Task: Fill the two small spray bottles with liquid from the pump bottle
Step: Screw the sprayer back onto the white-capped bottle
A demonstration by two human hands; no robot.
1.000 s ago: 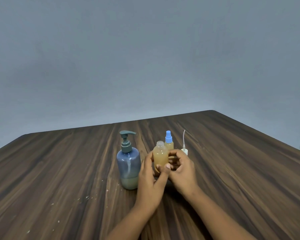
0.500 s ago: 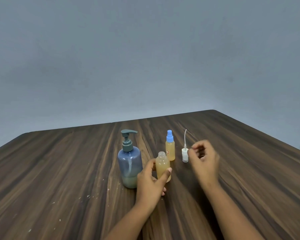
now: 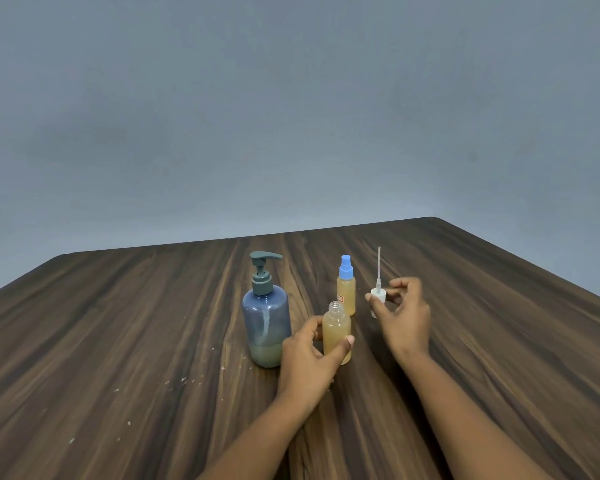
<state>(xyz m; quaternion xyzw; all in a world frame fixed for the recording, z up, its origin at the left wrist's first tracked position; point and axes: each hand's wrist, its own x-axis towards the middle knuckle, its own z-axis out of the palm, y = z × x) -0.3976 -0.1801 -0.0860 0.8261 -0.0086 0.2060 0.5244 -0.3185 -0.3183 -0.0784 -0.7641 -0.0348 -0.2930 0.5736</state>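
Note:
A blue-grey pump bottle (image 3: 266, 327) stands on the wooden table (image 3: 118, 341), a little pale liquid at its bottom. My left hand (image 3: 309, 362) grips an uncapped small bottle (image 3: 336, 332) full of amber liquid, standing just right of the pump bottle. Behind it stands a second small amber bottle (image 3: 346, 291) with a blue spray cap on. My right hand (image 3: 400, 313) pinches a white spray cap (image 3: 378, 295), its dip tube pointing up.
Small white crumbs or droplets (image 3: 184, 379) dot the table in front of the pump bottle. The table's far edge meets a plain grey wall (image 3: 291, 116). The table's right edge runs diagonally at the far right.
My right hand left the uncapped bottle, moved right and took hold of the white spray cap. The left hand set the bottle down on the table, still gripping it.

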